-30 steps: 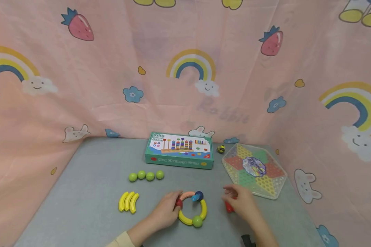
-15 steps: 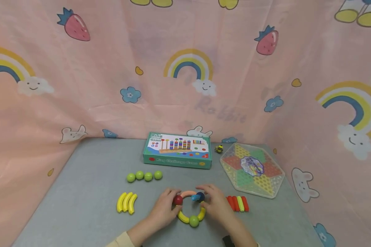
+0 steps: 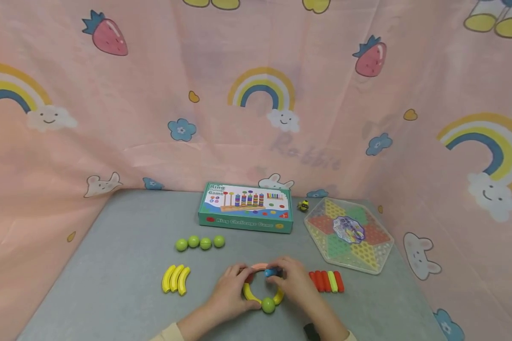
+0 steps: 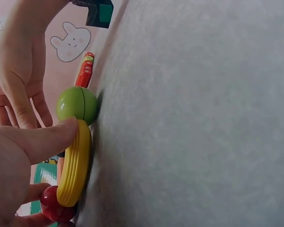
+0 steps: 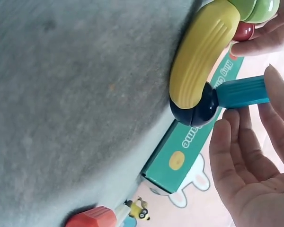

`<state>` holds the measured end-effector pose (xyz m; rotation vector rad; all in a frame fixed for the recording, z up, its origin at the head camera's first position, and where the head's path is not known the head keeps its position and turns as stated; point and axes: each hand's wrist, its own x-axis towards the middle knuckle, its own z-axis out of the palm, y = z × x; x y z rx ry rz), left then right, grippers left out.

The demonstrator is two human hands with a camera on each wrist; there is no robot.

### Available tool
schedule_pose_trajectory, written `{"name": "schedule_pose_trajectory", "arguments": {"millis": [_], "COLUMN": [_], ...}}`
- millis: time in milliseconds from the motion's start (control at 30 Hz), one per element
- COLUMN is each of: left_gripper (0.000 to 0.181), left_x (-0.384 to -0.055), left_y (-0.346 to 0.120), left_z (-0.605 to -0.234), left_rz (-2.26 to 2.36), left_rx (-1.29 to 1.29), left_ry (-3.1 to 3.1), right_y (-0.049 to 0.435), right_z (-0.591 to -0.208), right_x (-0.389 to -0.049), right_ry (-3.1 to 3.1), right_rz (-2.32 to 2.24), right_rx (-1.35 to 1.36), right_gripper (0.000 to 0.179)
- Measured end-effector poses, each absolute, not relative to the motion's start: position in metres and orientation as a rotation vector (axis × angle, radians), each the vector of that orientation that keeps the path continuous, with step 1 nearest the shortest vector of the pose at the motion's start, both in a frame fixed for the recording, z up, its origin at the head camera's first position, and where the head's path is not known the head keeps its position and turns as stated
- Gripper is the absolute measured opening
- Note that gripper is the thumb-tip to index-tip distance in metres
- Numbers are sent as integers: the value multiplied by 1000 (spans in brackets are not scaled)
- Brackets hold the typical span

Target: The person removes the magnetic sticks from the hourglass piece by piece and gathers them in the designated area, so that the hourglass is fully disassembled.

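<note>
A ring of curved rods and balls lies on the grey table. Its parts are a green ball (image 3: 268, 305), a red ball (image 4: 54, 203), a dark blue ball (image 5: 194, 113), yellow curved rods (image 4: 76, 165) and a salmon curved rod (image 3: 260, 267). My left hand (image 3: 232, 292) holds the ring's left side, thumb on the yellow rod near the green ball, fingertips around the red ball. From the dark blue ball sticks out a light blue rod (image 5: 241, 91), which my right hand (image 3: 296, 282) pinches between thumb and fingers. In the head view that hand mostly hides the dark blue ball.
Left of the ring lie several yellow curved rods (image 3: 176, 279), with several green balls (image 3: 205, 244) behind them. Red and yellow-green rods (image 3: 326, 281) line up at the right. A green game box (image 3: 245, 208), small bee figure (image 3: 303, 205) and hexagonal board (image 3: 349, 235) stand farther back.
My right hand has moved left from the red rods to the ring and taken hold of the light blue rod. My left thumb has shifted down along the yellow rod toward the green ball.
</note>
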<state>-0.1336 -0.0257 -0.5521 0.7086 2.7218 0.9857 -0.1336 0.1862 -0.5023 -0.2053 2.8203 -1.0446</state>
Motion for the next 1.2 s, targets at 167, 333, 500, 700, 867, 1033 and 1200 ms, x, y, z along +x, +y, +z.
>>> {"name": "schedule_pose_trajectory", "arguments": {"millis": [167,333,500,700,867,1033,1200], "left_gripper": [80,80,78,70,64,64,60], "left_x": [-133,-136,-141,-142,-140,-140,-143], "left_y": [-24,-25,-28,-33,-32,-30,-29], "left_z": [-551,-550,-552,-554,-551,-550,-551], "left_rz": [1036,1102,1167,1257,1274,1239,1192], "left_rx": [704,677,652,584,527,535,590], "left_ry": [2719,2656,2601,2634,2638,2652,2688], "right_y": [186,189,204,237,270,294,315], "right_z": [-504,-503,-497,-492,-491,-492,-499], "right_x": [-135,-137,-134,-126,-116,-110,-109], "right_ry": [2798,2779,2797,2893,2934,2944,2912], "right_rz": [-1095,-1147,-1178,-1151,-1159,-1135,-1052], "right_rx": [-155,-42,128,222,243,303,461], "right_gripper": [18,23,26,31,37,49,49]}}
